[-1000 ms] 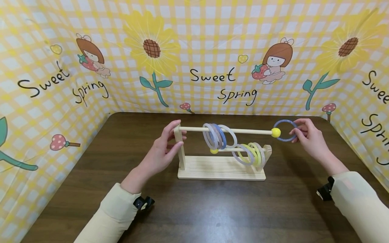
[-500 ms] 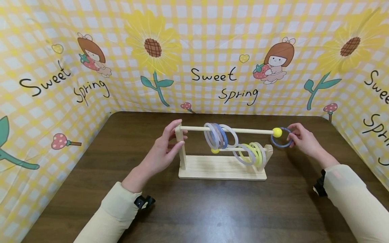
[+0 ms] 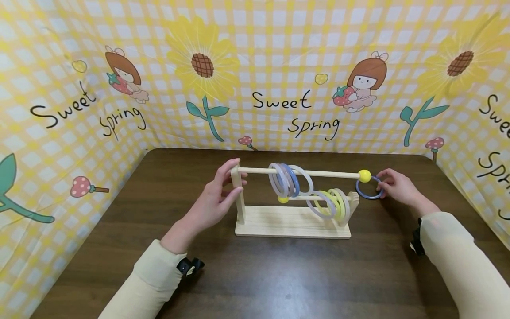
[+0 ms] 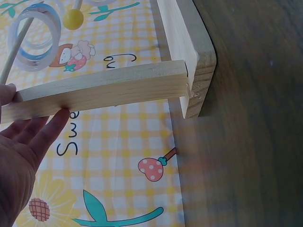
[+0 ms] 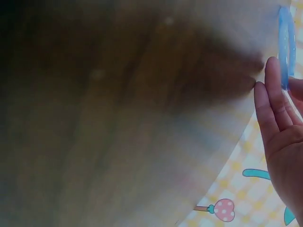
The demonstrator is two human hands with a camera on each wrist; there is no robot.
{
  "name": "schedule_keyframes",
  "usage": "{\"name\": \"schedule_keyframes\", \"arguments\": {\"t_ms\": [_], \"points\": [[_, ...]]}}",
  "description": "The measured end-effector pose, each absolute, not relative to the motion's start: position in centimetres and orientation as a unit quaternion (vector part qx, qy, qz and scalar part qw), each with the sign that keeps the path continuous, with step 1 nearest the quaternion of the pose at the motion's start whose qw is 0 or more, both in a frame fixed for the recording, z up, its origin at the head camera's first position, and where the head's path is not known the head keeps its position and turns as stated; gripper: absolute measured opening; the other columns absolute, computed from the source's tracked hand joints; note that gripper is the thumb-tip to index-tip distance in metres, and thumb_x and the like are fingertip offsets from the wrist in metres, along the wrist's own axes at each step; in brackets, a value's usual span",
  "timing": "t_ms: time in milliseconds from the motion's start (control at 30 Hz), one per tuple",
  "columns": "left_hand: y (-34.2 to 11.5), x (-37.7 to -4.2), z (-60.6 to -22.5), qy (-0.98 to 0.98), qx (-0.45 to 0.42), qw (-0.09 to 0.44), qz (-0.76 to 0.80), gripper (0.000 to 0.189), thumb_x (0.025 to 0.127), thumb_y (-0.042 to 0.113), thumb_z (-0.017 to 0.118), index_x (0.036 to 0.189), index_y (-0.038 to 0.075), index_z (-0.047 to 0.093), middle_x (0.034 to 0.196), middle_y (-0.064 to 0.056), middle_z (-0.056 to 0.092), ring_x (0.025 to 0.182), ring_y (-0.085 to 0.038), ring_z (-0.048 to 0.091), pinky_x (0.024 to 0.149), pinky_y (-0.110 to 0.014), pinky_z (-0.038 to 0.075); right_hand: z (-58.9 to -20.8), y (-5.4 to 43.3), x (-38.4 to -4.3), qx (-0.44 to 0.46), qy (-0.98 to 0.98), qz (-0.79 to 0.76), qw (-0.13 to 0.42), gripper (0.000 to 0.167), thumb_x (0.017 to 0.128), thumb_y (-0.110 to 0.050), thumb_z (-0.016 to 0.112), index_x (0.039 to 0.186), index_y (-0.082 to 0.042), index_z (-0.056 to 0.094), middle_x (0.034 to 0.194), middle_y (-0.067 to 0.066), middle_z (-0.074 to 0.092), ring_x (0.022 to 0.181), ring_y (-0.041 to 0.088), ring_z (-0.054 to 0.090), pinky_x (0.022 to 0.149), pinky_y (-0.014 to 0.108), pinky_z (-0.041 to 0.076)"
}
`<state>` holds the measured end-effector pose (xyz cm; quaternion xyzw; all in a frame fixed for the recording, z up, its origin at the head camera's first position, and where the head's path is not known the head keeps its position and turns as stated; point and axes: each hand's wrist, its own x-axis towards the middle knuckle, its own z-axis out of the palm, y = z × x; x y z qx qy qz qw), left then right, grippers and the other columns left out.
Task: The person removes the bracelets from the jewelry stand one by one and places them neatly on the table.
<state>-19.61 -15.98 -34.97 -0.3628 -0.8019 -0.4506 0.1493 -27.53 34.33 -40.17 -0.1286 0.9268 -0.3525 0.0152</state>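
"Right side: what do we list?"
"Right hand [image 3: 398,189]: pinching one translucent blue plastic ring [image 5: 283,47], just beside the round yellow ball [image 3: 364,176]; contact, we cannot tell."
"Left?"
"Left hand [image 3: 211,199]: pinching the pale wooden upright post [image 3: 241,207] near its top."

One table [image 3: 279,279], one left hand [image 3: 209,200], one right hand [image 3: 399,186], one wooden stand [image 3: 288,222], two dowels [image 3: 334,174], two yellow balls [image 3: 364,176] and at least nine rings [image 3: 295,185].
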Motion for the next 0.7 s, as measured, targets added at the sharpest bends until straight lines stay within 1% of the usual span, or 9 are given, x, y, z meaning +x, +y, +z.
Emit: {"name": "schedule_keyframes", "arguments": {"t_ms": [267, 500, 700], "points": [[-16.0, -19.6, -35.0, -0.802, -0.363, 0.151, -0.45, 0.066, 0.095, -0.005, 0.057, 0.147, 0.017, 0.023, 0.122, -0.012, 0.058, 0.108, -0.025, 0.061, 0.073, -0.034, 0.057, -40.3, 34.4, -28.5, -0.121, 0.939, -0.321, 0.023, 0.02, 0.094, 0.005, 0.056, 0.111, 0.013, 0.049, 0.082, 0.02, 0.067, 0.061, 0.021, 0.063, 0.055, 0.028, 0.052], [-16.0, -19.6, -35.0, -0.802, -0.362, 0.15, -0.452, 0.066, 0.095, -0.004, 0.056, 0.147, 0.017, 0.023, 0.121, -0.012, 0.058, 0.107, -0.024, 0.061, 0.072, -0.033, 0.057, -40.3, 34.0, -29.2, -0.121, 0.955, -0.27, 0.021, 0.017, 0.093, -0.001, 0.059, 0.106, 0.008, 0.055, 0.083, 0.014, 0.066, 0.06, 0.018, 0.06, 0.058, 0.033, 0.047], [-16.0, -19.6, -35.1, -0.8, -0.363, 0.15, -0.454, 0.064, 0.096, -0.004, 0.055, 0.147, 0.018, 0.024, 0.121, -0.011, 0.058, 0.108, -0.025, 0.061, 0.073, -0.034, 0.057, -40.3, 33.8, -29.6, -0.12, 0.959, -0.253, 0.031, 0.015, 0.091, -0.001, 0.061, 0.103, 0.006, 0.056, 0.079, 0.007, 0.062, 0.058, 0.016, 0.059, 0.058, 0.033, 0.046]]}}
